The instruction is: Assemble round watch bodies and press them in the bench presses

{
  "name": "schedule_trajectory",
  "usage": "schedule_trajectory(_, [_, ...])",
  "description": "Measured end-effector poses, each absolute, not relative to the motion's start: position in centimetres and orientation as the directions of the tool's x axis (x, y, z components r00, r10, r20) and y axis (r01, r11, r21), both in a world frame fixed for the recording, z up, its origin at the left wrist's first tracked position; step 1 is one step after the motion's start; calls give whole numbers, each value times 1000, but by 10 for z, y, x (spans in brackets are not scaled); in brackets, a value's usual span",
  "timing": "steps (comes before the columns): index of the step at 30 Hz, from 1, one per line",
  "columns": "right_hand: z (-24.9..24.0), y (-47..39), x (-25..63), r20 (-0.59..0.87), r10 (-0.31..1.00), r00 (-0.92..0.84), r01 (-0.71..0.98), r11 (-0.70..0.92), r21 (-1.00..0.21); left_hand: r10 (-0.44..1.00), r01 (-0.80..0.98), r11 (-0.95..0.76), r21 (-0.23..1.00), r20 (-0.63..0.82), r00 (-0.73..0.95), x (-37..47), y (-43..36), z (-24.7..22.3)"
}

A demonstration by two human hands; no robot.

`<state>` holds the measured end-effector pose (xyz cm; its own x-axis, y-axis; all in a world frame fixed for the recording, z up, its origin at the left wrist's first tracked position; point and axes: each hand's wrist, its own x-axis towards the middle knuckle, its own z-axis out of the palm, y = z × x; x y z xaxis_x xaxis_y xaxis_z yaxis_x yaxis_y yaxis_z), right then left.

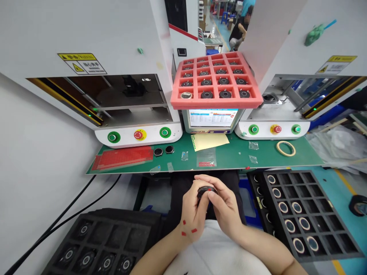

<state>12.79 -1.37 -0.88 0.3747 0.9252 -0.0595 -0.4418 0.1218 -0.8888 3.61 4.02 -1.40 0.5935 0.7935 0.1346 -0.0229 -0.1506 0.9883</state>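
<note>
Close to my body, above my lap, a round black watch case (203,190) is held between both hands. My left hand (191,202) is wrapped round its left side. My right hand (226,206) closes over its right side, with the thumb pressed on its edge by a small red piece (209,189). Fingers hide much of the case. Several red tabs (194,230) stick to my left wrist. On the green bench ahead lie two round watch cases (164,151), red adhesive strips (126,157) and a clear bag (206,157) with red tabs.
A pink foam tray (215,103) of round parts rests over a monitor (212,117) between two white machines with buttons. Black foam trays stand low at left (114,233) and right (323,225). A tape roll (286,148) lies on the bench. A person (239,32) sits far behind.
</note>
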Motion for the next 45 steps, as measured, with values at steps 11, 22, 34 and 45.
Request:
schedule_trajectory(11, [-5, -12, 121, -50, 895, 443, -575, 241, -782, 690, -5, -482, 876, 383, 614, 34, 37, -13])
schedule_trajectory(22, [-3, -12, 117, -77, 879, 471, -625, 271, -733, 757, -19, -418, 908, 360, 545, 36, 34, -15])
schedule_trajectory(34, [-12, -32, 141, 525, 791, 315, 101, 522, -847, 490, -261, 710, 654, -193, 850, 36, 38, 22])
schedule_trajectory(45, [-22, -32, 149, 600, 748, 283, 186, 571, -799, 493, -277, 735, 619, -208, 845, 35, 31, 16])
